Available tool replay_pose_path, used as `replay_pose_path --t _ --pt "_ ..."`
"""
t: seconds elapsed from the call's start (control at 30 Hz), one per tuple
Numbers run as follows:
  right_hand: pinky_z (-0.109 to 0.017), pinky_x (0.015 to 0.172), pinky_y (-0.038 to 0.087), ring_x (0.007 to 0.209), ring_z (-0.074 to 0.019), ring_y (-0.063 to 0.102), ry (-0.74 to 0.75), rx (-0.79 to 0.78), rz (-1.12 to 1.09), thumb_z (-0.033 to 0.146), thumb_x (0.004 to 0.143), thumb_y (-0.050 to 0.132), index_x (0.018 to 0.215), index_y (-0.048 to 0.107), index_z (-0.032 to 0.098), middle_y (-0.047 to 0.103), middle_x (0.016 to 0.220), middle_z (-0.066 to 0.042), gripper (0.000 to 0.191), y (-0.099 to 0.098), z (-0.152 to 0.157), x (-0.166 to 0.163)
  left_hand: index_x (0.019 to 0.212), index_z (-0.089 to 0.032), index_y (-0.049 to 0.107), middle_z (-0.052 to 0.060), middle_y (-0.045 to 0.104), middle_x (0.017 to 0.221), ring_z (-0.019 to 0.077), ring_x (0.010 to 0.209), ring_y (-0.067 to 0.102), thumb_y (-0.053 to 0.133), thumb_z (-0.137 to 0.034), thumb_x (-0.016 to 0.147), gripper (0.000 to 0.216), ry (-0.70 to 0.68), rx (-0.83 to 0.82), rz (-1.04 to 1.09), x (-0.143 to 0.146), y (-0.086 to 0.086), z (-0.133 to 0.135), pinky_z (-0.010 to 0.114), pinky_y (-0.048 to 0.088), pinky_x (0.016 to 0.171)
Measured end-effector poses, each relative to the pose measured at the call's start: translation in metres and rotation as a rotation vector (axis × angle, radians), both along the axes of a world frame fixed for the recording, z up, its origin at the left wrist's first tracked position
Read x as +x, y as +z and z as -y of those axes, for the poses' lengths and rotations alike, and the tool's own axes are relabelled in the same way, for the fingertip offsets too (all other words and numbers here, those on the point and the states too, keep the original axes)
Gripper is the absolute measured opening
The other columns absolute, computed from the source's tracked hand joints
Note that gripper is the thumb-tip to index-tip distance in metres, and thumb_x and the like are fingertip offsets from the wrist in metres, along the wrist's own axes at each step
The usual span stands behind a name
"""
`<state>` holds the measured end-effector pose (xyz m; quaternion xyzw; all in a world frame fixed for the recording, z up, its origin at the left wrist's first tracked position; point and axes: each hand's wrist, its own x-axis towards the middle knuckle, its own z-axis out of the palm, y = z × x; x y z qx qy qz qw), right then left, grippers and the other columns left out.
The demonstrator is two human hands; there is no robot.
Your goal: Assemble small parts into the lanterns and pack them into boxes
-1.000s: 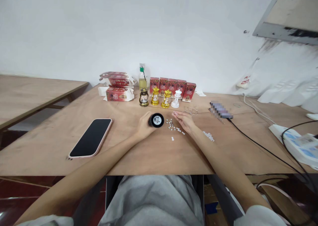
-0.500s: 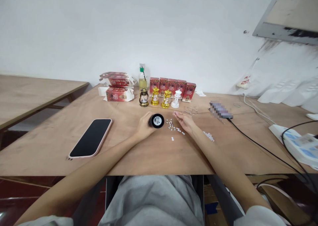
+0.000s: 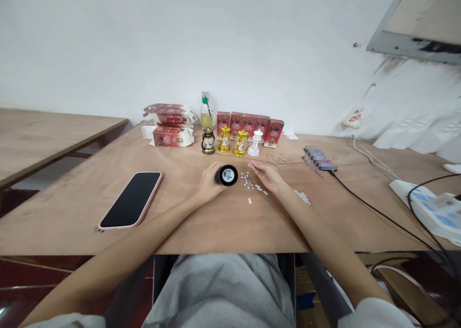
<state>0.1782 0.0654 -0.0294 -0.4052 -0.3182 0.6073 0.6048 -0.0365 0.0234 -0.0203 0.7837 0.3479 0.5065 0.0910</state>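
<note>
My left hand (image 3: 208,181) is wrapped round a small black lantern (image 3: 226,175) lying on its side on the wooden table (image 3: 187,217), its round base turned toward me. My right hand (image 3: 267,176) rests just right of it, fingers stretched out over a scatter of several tiny white pieces (image 3: 252,184). One more white piece (image 3: 249,201) lies nearer me. A row of small lanterns stands behind: a black one (image 3: 208,142), two gold ones (image 3: 232,141) and a white one (image 3: 255,144).
A phone (image 3: 131,199) in a pink case lies face up at the left. Red boxes (image 3: 250,124) line the wall, with opened red boxes (image 3: 169,125) and a small bottle (image 3: 206,115). Thin wire bits (image 3: 276,161), a black cable (image 3: 374,208) and a white power strip (image 3: 428,210) are at the right.
My right hand's fingers shifted slightly among the white pieces. The left hand and the black lantern stayed put.
</note>
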Motion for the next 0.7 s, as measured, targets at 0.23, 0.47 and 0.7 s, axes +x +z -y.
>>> replay_pose_path --t 0.23,0.47,0.7 --pt "-0.033 0.101 0.051 0.091 -0.0203 0.07 0.014 -0.024 0.003 -0.005 0.07 0.054 0.073 0.066 0.011 0.071 0.084 -0.01 0.021 -0.003 0.0 0.003 0.089 -0.018 0.057 0.004 0.063 0.087 0.0203 0.082 0.062 0.07 -0.022 0.066 0.027 0.003 -0.028 -0.014 0.0 0.001 0.001 0.031 0.05 0.073" --pt "-0.031 0.101 0.049 0.089 -0.0156 0.07 -0.019 -0.015 0.008 -0.009 0.07 0.055 0.07 0.064 0.013 0.069 0.085 -0.007 0.023 -0.004 -0.001 0.003 0.091 -0.017 0.057 0.005 0.064 0.088 0.0204 0.083 0.062 0.069 -0.022 0.066 0.027 -0.01 -0.013 -0.019 0.0 0.0 0.0 0.031 0.05 0.075" --pt "-0.032 0.097 0.053 0.078 -0.0153 0.071 -0.015 0.02 0.021 -0.004 0.071 0.063 0.071 0.067 0.011 0.072 0.079 -0.006 0.016 0.003 0.009 -0.004 0.091 -0.018 0.057 0.004 0.064 0.089 0.02 0.083 0.061 0.07 -0.023 0.067 0.028 -0.015 -0.023 -0.032 0.0 0.0 0.001 0.031 0.05 0.075"
